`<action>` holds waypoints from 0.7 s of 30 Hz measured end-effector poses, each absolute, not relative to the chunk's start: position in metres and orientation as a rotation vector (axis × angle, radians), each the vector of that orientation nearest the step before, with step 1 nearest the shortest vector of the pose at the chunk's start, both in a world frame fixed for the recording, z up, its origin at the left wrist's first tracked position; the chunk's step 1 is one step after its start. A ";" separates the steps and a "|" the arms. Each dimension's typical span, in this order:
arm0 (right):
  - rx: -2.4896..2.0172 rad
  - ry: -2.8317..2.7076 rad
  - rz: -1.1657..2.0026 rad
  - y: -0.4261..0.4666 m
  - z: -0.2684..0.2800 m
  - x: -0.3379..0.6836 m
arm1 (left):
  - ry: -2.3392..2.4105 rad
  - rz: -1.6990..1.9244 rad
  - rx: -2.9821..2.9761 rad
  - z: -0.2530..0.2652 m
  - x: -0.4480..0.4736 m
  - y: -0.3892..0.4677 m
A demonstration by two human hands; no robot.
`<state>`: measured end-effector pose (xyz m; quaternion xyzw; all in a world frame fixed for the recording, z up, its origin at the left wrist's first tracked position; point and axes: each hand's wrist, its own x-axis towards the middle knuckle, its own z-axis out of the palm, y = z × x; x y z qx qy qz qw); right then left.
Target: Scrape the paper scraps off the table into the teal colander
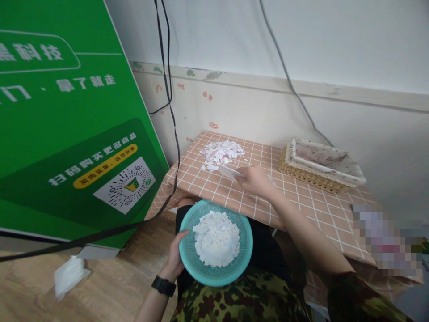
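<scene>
My left hand (177, 255) grips the left rim of a round teal plastic colander (247, 252), thumb over the edge. The colander rests on my lap, below the table's front edge, heaped with small white paper scraps (216, 239). Above the table, my right hand (253, 179) is closed on a thin flat white card (229, 172). The card's far end is beside a loose pile of torn paper bits (223, 152), mostly white with some pinkish ones, spread on the tablecloth.
A brown checked cloth covers the table (268, 201). A lined wicker basket (318, 165) stands at its right back. Black cables (174, 134) hang at left before a green cabinet (67, 134). A crumpled white bag (70, 275) lies on the floor. The right edge is blurred out.
</scene>
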<state>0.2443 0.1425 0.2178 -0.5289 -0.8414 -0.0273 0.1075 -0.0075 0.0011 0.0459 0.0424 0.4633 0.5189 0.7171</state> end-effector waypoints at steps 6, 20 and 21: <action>-1.467 -2.568 -0.006 0.138 0.231 0.246 | 0.989 1.154 0.114 0.041 -0.009 0.001; -1.508 -2.419 -0.128 0.094 0.203 0.217 | 0.970 1.146 0.108 0.035 -0.012 0.001; -1.448 -2.444 -0.119 0.088 0.201 0.207 | 0.978 1.140 0.110 0.036 -0.012 0.002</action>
